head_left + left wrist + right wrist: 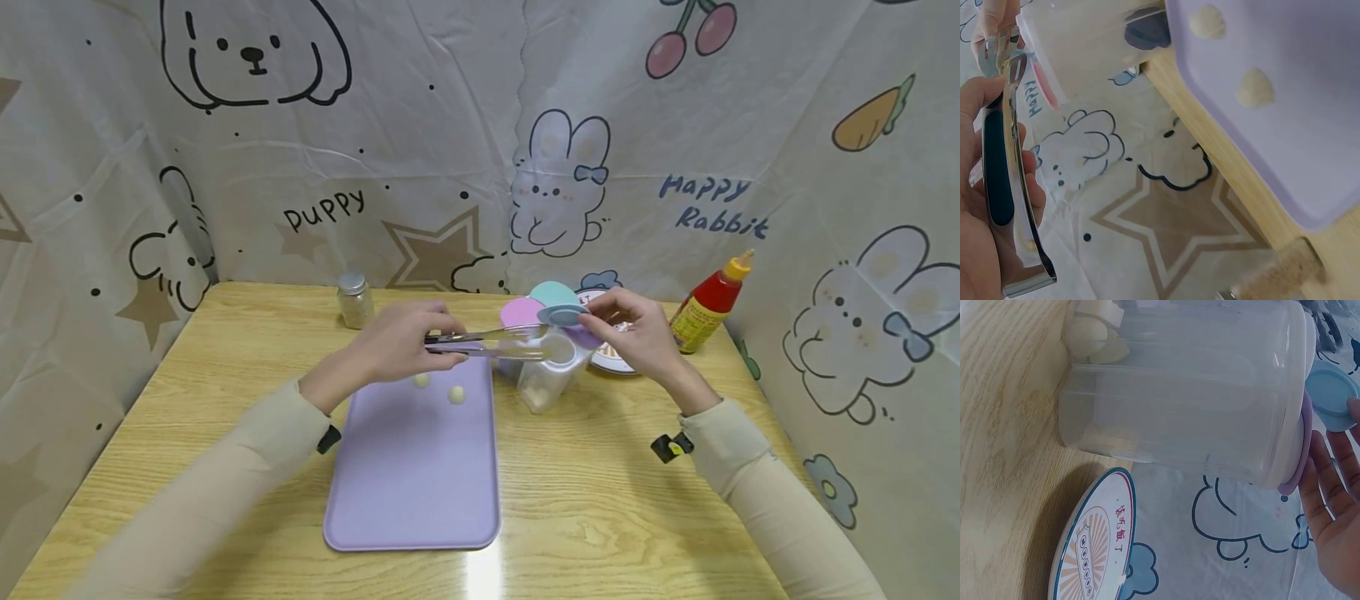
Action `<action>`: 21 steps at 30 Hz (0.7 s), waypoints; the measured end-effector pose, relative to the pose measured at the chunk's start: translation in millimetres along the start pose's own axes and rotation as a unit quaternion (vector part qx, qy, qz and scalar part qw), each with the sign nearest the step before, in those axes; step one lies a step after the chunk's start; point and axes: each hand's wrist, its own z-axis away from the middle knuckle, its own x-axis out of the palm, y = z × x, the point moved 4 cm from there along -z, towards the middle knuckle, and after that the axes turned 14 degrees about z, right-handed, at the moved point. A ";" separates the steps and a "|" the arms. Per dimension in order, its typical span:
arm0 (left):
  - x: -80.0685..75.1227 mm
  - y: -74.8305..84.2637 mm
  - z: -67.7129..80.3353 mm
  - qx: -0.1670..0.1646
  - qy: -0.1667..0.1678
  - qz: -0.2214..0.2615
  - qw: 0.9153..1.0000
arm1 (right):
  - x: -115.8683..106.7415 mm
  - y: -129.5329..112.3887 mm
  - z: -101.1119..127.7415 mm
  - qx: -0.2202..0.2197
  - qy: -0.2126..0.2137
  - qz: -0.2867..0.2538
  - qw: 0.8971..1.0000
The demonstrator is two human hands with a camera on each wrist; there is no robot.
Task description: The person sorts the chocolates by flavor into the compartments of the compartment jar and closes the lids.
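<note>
My left hand (pixel 420 337) grips metal tongs (pixel 487 343) with a dark grip (pixel 999 181). Their tips reach over the mouth of a clear plastic container (pixel 547 371). Whether the tips hold anything is hidden. The container (pixel 1191 394) has pastel flip lids and white balls (pixel 1094 337) at its bottom. My right hand (pixel 611 321) pinches its blue-grey lid flap (pixel 562 315) and holds it up. A lilac tray (pixel 416 467) lies below my left hand with two white balls (pixel 422 380) (pixel 456 394) on its far end.
A small glass shaker jar (pixel 354 300) stands at the back. A red sauce bottle (pixel 708 308) stands at the back right. A printed round plate (pixel 611 360) lies behind the container. Cartoon-print cloth walls close in the wooden table (pixel 600 517) on three sides.
</note>
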 end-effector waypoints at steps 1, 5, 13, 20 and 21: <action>-1.5 -1.3 3.6 -0.004 0.000 0.001 1.000 | 0.1 0.1 0.2 0.001 0.000 0.000 1.000; -6.7 -9.3 19.0 -0.014 0.006 -0.009 1.000 | 0.8 0.3 0.8 0.002 -0.002 -0.002 1.000; -12.5 -29.5 47.9 -0.042 0.010 -0.029 0.999 | -0.4 0.1 1.4 0.005 0.000 -0.001 1.000; -5.6 -54.3 68.4 -0.073 -0.008 -0.052 0.996 | -0.6 0.4 1.0 0.005 -0.001 0.001 1.000; -3.1 -58.7 70.7 -0.075 -0.013 -0.054 0.996 | -0.2 0.7 1.0 0.006 -0.002 0.002 1.000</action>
